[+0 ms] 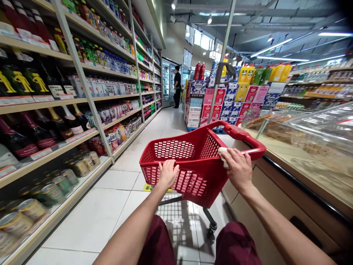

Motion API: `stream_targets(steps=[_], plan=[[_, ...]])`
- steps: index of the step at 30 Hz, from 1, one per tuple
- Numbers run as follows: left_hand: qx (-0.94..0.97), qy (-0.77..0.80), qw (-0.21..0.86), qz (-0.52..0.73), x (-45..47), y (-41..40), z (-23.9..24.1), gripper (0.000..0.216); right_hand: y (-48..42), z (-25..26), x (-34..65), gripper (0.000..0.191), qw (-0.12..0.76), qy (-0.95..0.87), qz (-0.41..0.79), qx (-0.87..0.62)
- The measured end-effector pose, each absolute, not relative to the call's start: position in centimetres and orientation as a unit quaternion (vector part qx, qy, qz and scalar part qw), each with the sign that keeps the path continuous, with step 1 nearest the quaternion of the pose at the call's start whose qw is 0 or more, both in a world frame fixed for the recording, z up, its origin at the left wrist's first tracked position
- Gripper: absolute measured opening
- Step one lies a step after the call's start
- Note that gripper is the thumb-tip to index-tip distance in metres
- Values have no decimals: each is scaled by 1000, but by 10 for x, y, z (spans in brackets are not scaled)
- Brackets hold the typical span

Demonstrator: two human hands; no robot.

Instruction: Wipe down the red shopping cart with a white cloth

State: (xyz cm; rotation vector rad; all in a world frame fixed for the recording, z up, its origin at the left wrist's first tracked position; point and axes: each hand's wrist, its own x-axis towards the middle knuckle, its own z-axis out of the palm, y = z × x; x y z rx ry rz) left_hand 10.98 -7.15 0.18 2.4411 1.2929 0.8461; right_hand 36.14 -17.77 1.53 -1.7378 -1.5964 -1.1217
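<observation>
The left hand (167, 173) curls its fingers over the near rim of a red basket trolley (179, 149). The right hand (238, 169) rests on the right rim, fingers bent over a white wad (223, 151). The trolley stands on the tiled aisle floor just ahead of the person's knees. It is red plastic with perforated walls, a thick looped handle (239, 134) rising at its far right, and a dark castor (211, 228) below.

On the left shelves, tins (52, 191) sit low and dark bottles (24, 79) carry yellow figure labels; the price tags are too blurred to read. The bench (278, 147) on the right bears clear display lids. Further off, printed cartons (220, 103) are stacked, their writing illegible. A person in dark clothes (177, 86) stands at a glass-door fridge (167, 81).
</observation>
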Motion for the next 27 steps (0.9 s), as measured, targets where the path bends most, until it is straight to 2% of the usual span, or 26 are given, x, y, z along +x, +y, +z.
stream_targets(steps=[5,9,14,18,22,24,27], plan=[[843,441,121,284,116,-77,3,25,-147,-4,314,35,252,-682,-376,-575],[845,440,118,280,117,-75,2,26,-164,9,355,35,240,-691,-360,-578],[839,450,118,282,121,-71,2,25,-205,29,437,37,369,-541,-425,-625],[836,453,140,277,122,-71,6,25,-203,-25,403,39,423,-573,-379,-591],[842,442,147,272,120,-72,9,25,-210,-82,364,45,364,-679,-314,-554],[843,444,143,270,120,-72,8,25,-214,-75,370,45,366,-682,-302,-557],[843,445,143,268,120,-72,8,27,-209,-34,395,43,445,-578,-356,-584]])
